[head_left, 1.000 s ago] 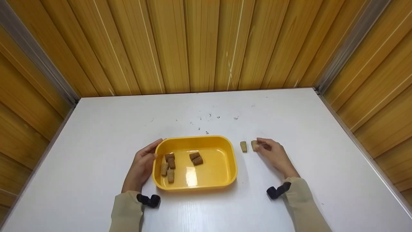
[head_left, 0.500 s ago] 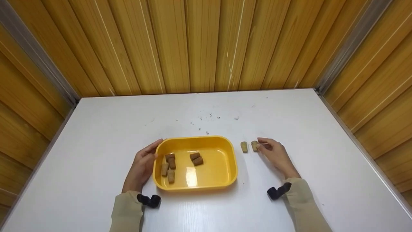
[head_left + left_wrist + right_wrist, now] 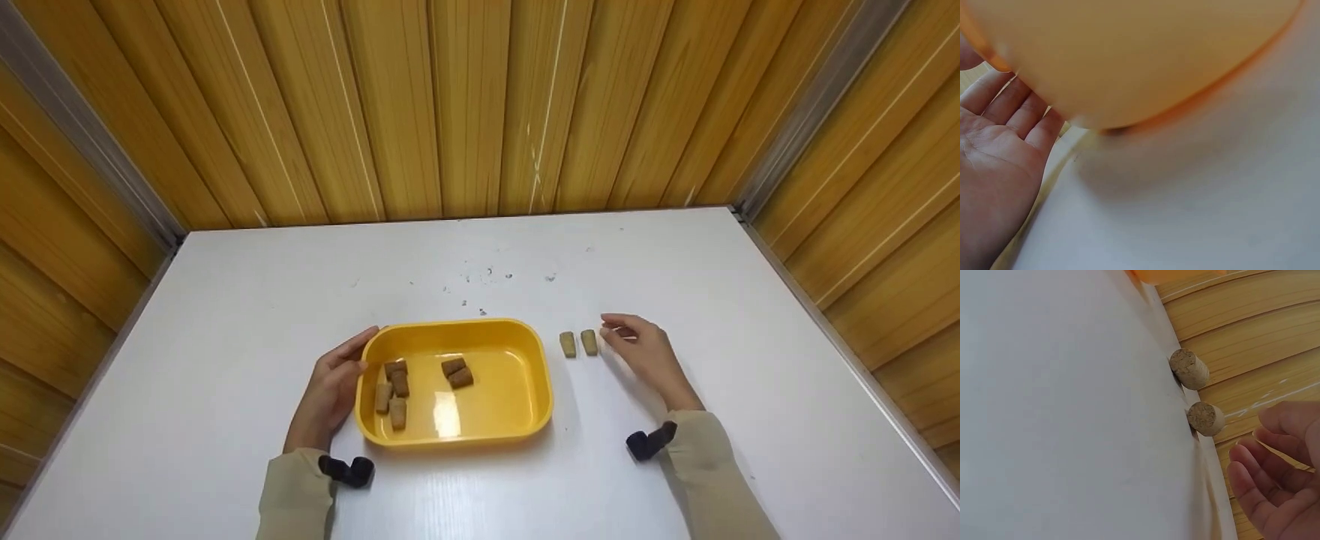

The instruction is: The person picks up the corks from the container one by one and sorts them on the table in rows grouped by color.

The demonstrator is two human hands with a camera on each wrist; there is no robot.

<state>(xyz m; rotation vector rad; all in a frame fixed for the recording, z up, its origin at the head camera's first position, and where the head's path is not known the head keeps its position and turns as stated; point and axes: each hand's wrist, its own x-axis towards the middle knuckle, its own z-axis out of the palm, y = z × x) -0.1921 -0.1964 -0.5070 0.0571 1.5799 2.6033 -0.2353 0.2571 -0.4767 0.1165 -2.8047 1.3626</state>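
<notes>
My left hand (image 3: 332,386) holds the left side of a yellow plastic tray (image 3: 544,375), its thumb at the rim. From the left wrist view, the fingers (image 3: 1030,112) go out of sight behind the tray's wall. Light brown cork stoppers (image 3: 398,413) and darker brown ones (image 3: 460,376) lie inside, in two groups. To the right of the tray, two pale tapered corks (image 3: 568,344) lie side by side on the table. My right hand (image 3: 645,356) is just right of the nearer cork (image 3: 1206,419), fingers loosely bent and holding nothing, with a gap showing in the right wrist view.
The white table (image 3: 247,300) carries small dark marks (image 3: 508,276) beyond the tray. Wood-patterned panels (image 3: 465,112) stand along the back and both sides. A black wrist camera (image 3: 649,441) sits at each beige sleeve.
My right hand has let go of the right-hand cork and drawn slightly away to the right. That cork now lies a little closer to the other one. The left hand and tray stay put.
</notes>
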